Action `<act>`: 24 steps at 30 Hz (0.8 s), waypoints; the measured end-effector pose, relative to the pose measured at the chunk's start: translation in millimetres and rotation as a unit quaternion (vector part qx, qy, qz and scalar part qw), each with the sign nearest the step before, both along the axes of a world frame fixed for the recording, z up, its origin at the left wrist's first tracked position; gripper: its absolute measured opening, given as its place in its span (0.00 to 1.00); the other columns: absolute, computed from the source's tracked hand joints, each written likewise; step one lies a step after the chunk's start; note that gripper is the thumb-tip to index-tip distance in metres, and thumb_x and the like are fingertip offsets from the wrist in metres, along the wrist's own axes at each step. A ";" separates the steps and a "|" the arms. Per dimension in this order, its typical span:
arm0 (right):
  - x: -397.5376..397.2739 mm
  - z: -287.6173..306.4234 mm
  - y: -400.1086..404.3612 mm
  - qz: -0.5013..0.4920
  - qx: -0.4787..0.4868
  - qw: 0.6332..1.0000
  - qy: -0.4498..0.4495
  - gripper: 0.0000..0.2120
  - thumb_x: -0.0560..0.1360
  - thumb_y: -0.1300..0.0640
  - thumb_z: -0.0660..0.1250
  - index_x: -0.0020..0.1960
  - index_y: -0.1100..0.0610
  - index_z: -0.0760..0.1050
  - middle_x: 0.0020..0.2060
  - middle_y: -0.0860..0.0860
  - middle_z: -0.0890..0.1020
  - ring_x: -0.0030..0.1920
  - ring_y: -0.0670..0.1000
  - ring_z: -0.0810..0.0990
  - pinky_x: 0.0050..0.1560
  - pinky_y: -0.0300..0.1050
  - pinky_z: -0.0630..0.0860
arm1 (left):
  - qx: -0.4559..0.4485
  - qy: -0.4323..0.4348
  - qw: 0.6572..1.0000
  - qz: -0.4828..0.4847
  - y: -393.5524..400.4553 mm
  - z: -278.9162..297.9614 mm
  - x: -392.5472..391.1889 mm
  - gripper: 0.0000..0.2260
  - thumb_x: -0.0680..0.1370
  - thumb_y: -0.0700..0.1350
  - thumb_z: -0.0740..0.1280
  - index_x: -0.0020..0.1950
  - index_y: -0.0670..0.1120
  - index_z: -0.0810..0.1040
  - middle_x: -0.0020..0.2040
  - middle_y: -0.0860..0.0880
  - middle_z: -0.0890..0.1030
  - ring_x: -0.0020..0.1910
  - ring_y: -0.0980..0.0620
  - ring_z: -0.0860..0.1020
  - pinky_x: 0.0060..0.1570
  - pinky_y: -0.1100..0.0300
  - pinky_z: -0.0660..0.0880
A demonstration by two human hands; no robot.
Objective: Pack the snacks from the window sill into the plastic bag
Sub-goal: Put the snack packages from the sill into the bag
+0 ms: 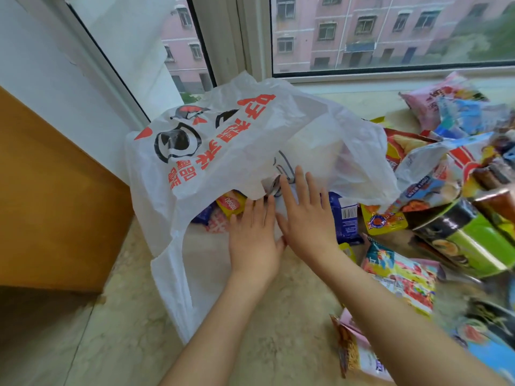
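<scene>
Both hands lie flat at the mouth of the bag (223, 151), fingers straight and spread wide, gripping nothing. The left hand (255, 238) rests palm down on the bag's lower layer, its fingertips at the edge of the opening. The right hand (303, 215) sits just beside it, thumb touching the left hand, fingers reaching a little further in under the raised upper flap.

The bag is white, thin plastic with red characters and a black-and-red cartoon face, lying on its side on the sill (278, 302) with its mouth toward the person and one handle loop trailing down to the left. Inside it, near the left fingertips, are a yellow packet (231, 206) and a pink-and-white packet (218, 225). A blue packet (345, 218) with a barcode lies just right of the right hand, at the edge of the opening; whether it is inside I cannot tell.

The other snacks (446, 176) are heaped on the sill to the right: an orange chip bag (401, 147), a green tube (468, 246), a pink bag (434, 101) near the window (390, 32) and a bright printed pack (404, 277) nearer the right forearm. A brown wooden panel (55, 204) stands at the left
</scene>
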State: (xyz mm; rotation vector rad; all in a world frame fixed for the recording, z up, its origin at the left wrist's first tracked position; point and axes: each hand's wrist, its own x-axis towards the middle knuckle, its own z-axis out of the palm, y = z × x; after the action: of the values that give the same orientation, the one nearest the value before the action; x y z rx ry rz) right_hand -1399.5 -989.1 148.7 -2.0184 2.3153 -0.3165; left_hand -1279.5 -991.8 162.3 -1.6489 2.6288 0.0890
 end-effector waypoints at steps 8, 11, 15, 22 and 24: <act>-33.2 12.6 85.9 -0.054 -0.013 0.998 -0.023 0.29 0.75 0.46 0.59 0.73 0.57 0.66 0.72 0.60 0.67 0.71 0.61 0.67 0.67 0.60 0.67 | 0.096 -0.010 0.995 -0.018 38.7 0.2 -32.2 0.31 0.81 0.60 0.49 0.78 0.50 0.37 0.78 0.50 0.38 0.77 0.52 0.40 0.75 0.49 0.48; -52.9 10.1 112.3 -0.071 0.029 0.997 -0.006 0.30 0.76 0.42 0.53 0.72 0.58 0.67 0.71 0.61 0.67 0.70 0.62 0.68 0.65 0.62 0.69 | 0.089 0.039 0.994 -0.039 35.9 -6.8 -50.6 0.36 0.79 0.61 0.57 0.79 0.50 0.42 0.80 0.49 0.45 0.78 0.50 0.46 0.73 0.50 0.53; -66.9 6.4 133.2 -0.080 0.063 0.995 0.009 0.31 0.75 0.42 0.51 0.72 0.57 0.68 0.71 0.61 0.67 0.70 0.62 0.68 0.64 0.64 0.70 | 0.102 0.160 0.982 0.015 16.3 -14.1 -83.8 0.39 0.77 0.59 0.65 0.79 0.48 0.47 0.78 0.47 0.57 0.76 0.48 0.58 0.70 0.50 0.61; -72.8 2.6 155.0 -0.108 0.080 0.991 0.009 0.32 0.75 0.41 0.51 0.74 0.55 0.65 0.72 0.59 0.66 0.72 0.61 0.65 0.66 0.65 0.66 | 0.194 0.454 0.840 0.224 21.1 -15.7 -114.5 0.33 0.72 0.47 0.75 0.73 0.52 0.62 0.58 0.51 0.80 0.56 0.52 0.79 0.57 0.51 0.76; -73.8 3.6 158.5 -0.112 0.089 0.990 0.006 0.32 0.74 0.40 0.51 0.73 0.55 0.65 0.72 0.59 0.67 0.71 0.62 0.66 0.65 0.66 0.66 | 0.206 0.479 0.824 0.221 28.9 -19.2 -114.3 0.22 0.71 0.45 0.75 0.62 0.52 0.72 0.51 0.53 0.82 0.50 0.55 0.80 0.54 0.52 0.77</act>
State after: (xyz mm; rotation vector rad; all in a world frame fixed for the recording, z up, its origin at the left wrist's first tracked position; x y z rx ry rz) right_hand -1473.3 -830.6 152.2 -1.6883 2.4833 -0.1025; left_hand -1393.9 -962.9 143.2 -2.3600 2.2699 1.7757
